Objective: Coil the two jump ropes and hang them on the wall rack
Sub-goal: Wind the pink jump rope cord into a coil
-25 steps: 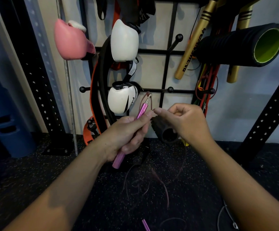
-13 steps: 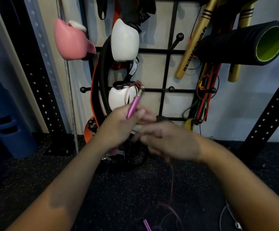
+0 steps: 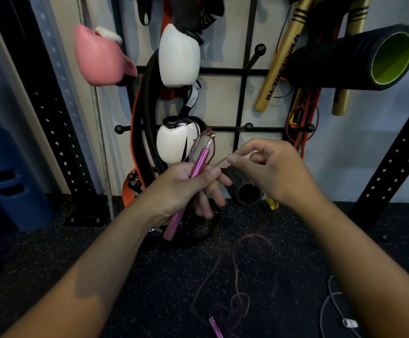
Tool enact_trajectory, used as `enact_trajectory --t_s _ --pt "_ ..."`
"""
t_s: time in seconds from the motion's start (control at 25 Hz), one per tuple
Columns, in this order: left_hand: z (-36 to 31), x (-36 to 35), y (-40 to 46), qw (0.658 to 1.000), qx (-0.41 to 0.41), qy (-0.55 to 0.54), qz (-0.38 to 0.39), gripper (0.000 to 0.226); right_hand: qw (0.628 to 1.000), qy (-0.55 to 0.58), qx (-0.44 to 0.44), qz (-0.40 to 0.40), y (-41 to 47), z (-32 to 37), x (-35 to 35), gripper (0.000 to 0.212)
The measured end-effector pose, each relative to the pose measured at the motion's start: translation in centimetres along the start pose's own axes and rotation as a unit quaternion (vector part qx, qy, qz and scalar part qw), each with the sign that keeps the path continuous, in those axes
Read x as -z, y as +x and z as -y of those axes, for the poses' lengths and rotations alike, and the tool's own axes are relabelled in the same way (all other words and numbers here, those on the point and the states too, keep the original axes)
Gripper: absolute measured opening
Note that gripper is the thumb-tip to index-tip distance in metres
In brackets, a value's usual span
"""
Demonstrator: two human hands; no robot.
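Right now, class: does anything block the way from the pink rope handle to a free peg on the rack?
Nothing visible does. The left hand holds the pink handle just below a bare peg on the wall rack. Most cord lies uncoiled on the floor.

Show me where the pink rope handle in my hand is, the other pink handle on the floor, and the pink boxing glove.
pink handle in hand (image 3: 199, 164), head view, upper shaft above the left hand's grip.
pink handle on the floor (image 3: 216, 327), head view, middle of its visible shaft.
pink boxing glove (image 3: 98, 58), head view, padded front.
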State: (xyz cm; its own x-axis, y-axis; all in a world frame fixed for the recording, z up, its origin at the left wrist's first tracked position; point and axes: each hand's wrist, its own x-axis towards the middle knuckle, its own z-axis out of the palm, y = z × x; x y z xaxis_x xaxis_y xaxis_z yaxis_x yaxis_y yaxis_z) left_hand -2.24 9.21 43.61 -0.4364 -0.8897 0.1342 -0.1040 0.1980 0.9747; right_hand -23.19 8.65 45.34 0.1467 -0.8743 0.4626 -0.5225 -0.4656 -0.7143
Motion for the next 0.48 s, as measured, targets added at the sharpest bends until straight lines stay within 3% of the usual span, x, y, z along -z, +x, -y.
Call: enact_trajectory --t_s 0.12,0.36,0.48 --pt "0.05 0.13 0.04 0.999 -0.005 0.035 -0.033 0.039 1.0 -0.013 -0.004 0.006 -0.1 -0.09 -0.46 0.021" --pt "-0.02 -0.13 -0.2 0.997 -0.004 -0.064 -0.034 0.034 0.996 0.036 0.016 0.075 0.21 -0.03 -0.2 0.025" --pt "-0.2 0.29 -0.45 0.995 0.0 -0.1 -0.01 0.038 0.999 0.03 0.025 0.028 -0.02 0.0 -0.79 0.016"
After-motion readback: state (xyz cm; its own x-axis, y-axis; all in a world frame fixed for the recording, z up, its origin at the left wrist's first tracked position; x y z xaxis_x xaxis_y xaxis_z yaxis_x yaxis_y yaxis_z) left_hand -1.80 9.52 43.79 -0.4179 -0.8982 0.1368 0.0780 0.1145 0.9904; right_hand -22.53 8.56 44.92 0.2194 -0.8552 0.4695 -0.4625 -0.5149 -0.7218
